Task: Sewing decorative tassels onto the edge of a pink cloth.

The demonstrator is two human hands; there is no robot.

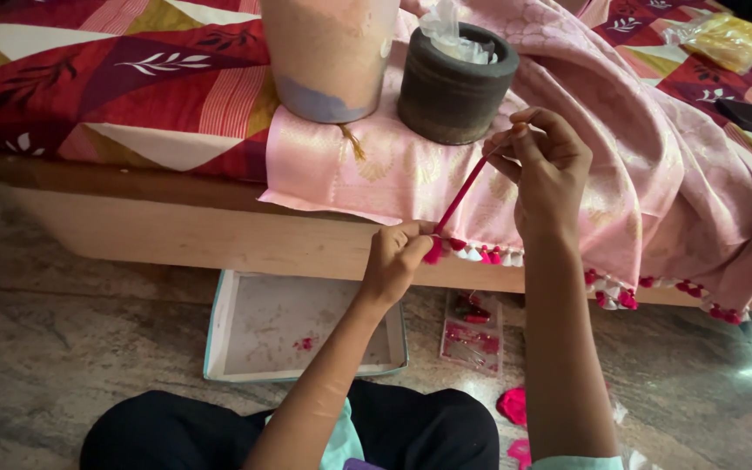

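Two hands [393, 257] [546, 170], one red thread [463, 196], one pink cloth [567, 174], two weights on the bed's edge: one stone mortar [454, 87], one pale pot [328, 57]; one tray [219, 322] on the floor.

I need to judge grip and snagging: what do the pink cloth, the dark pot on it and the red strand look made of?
Pink cloth: likely silky woven fabric, soft sheen, woven motifs, tasselled edge. Dark pot: perhaps stone or rough wood, matte, ridged wall. Red strand: looks like thread, thin, taut between left hand and right hand.
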